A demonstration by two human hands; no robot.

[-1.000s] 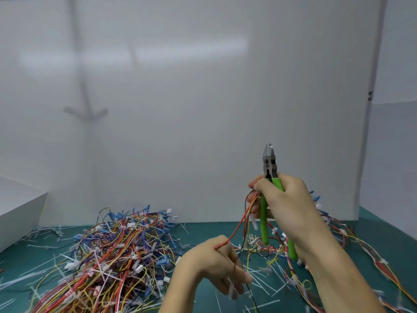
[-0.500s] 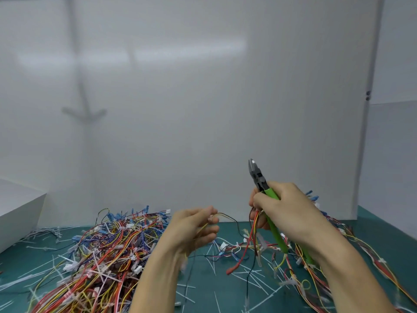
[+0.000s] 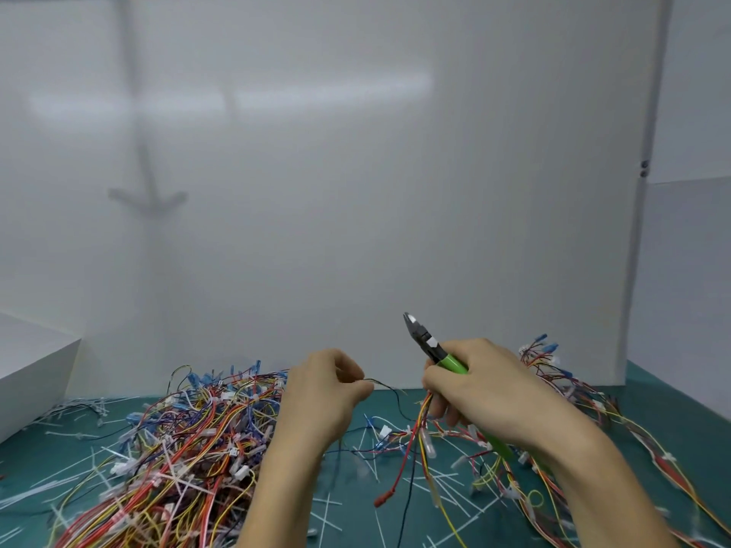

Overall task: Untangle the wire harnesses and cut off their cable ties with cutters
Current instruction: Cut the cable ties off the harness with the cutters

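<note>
My right hand (image 3: 486,393) grips green-handled cutters (image 3: 431,350), jaws pointing up and left, and also holds a small wire harness (image 3: 415,441) whose red, yellow and black wires hang down to the mat. My left hand (image 3: 324,389) pinches a thin dark wire (image 3: 389,387) that runs from that harness, stretched between both hands. A large tangled pile of coloured harnesses (image 3: 174,448) lies at the left. Another spread of harnesses (image 3: 593,421) lies behind and right of my right hand.
Cut white cable ties (image 3: 447,492) are scattered over the green mat (image 3: 348,508). A white box (image 3: 31,369) stands at the far left. A white wall panel (image 3: 356,191) closes the back, another panel the right side.
My left hand rose from low near the mat, let go of the red wire and now pinches a thin dark wire at chest height. The cutters lowered and tilted left.
</note>
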